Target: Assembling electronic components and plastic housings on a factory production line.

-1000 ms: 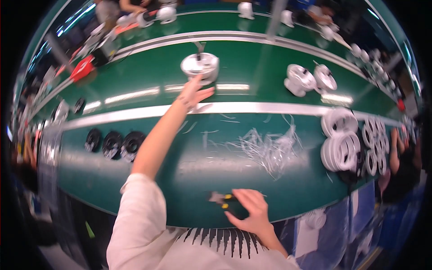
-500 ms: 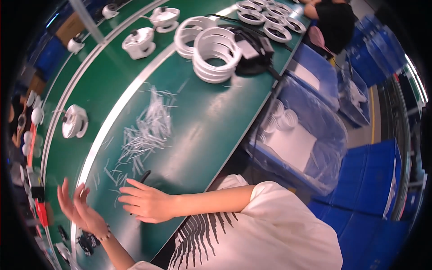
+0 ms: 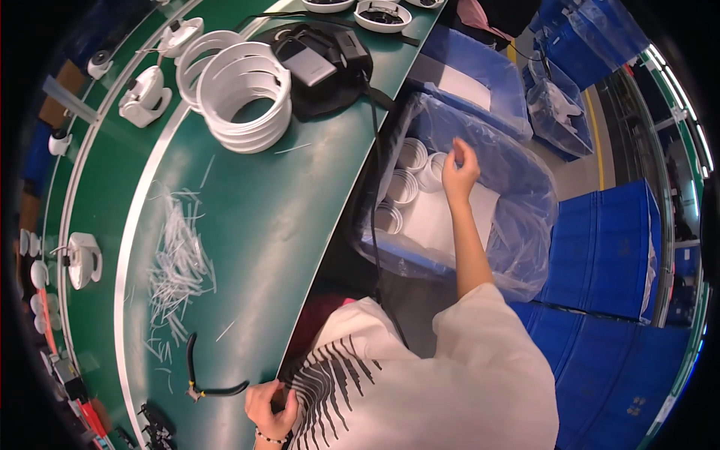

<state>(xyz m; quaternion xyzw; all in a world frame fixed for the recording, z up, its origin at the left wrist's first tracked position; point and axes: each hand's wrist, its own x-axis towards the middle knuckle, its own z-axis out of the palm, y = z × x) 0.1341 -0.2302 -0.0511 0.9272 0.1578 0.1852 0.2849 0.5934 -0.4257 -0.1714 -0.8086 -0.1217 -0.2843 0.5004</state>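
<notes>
My right hand (image 3: pixel 460 172) is over a blue bin (image 3: pixel 541 169) lined with clear plastic, its fingers loosely bent and nothing visible in them. Close to its left side, stacked white rings (image 3: pixel 403 186) stand in the bin on a white sheet (image 3: pixel 435 217). Near the workbench edge, in front of my body, is my left hand (image 3: pixel 268 410); its fingers curl loosely, with the thumb apart and no object showing. Black-handled cutting pliers (image 3: pixel 193 393) lie spread on the green bench (image 3: pixel 259 217) just left of it.
A heap of thin clear plastic strips (image 3: pixel 180 262) lies on the bench. Farther off stand a stack of white rings (image 3: pixel 244 97) and a black bag (image 3: pixel 330 67). White devices (image 3: pixel 82 261) sit on the green strip at left. A black cable (image 3: pixel 375 217) hangs past the bench edge.
My right hand has swung from the bench to above the bin on the right. My left hand has come down and back toward the bench edge. The view has turned right; the pliers now show fully.
</notes>
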